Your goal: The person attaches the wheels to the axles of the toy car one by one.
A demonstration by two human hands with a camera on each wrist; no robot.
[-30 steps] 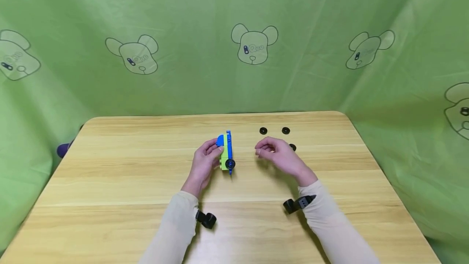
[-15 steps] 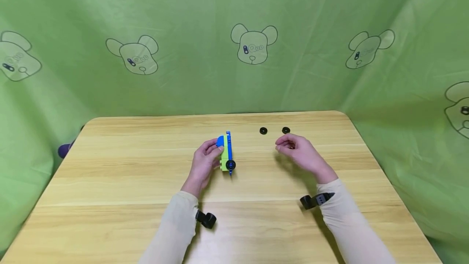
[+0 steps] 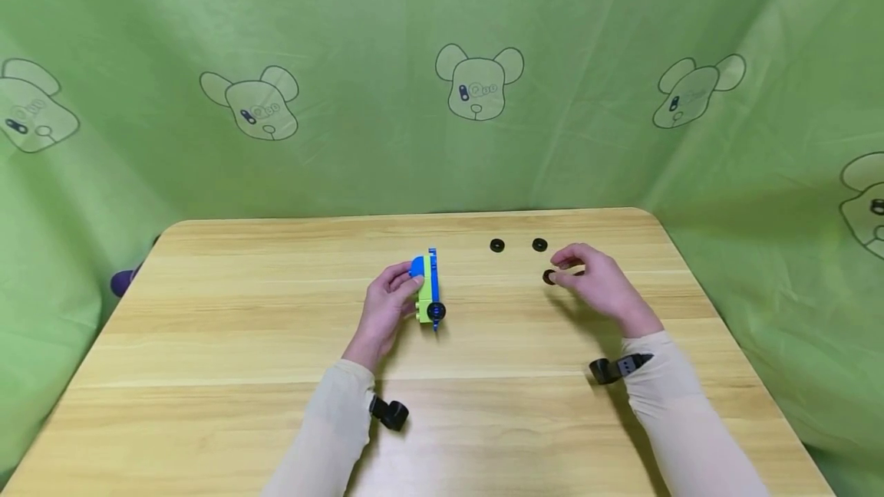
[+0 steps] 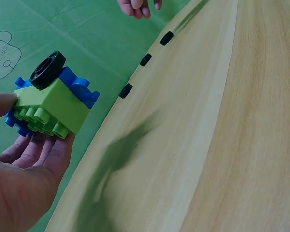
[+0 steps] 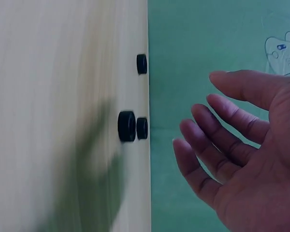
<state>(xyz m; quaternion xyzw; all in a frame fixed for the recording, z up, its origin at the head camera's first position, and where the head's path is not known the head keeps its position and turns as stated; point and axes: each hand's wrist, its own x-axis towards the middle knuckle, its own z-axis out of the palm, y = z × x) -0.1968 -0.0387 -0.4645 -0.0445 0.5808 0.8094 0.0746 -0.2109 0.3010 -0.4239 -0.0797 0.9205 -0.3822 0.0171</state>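
Note:
My left hand (image 3: 383, 309) grips a toy car made of lime-green and blue building blocks (image 4: 55, 104), thumb on one side and fingers beneath. The car is held up off the table, tipped so its blue base faces right in the head view. One black tire (image 4: 48, 70) is fitted on that base, near the end closer to me. My right hand (image 3: 599, 282) hovers over the table at the right, fingers relaxed and apart, nothing between them in the right wrist view. Its thumb overlaps the nearest loose black tire (image 5: 126, 126) in the head view.
Two more loose black tires, a left one (image 3: 497, 245) and a right one (image 3: 539, 245), lie flat toward the back edge of the wooden table (image 3: 276, 343). Behind the table hangs a green curtain (image 3: 359, 152) with bear-head prints. A purple object (image 3: 121, 282) shows past the left edge.
My right hand has moved right across the table, past the nearest tire, which now shows beside the thumb. The left hand and the toy car have stayed almost still.

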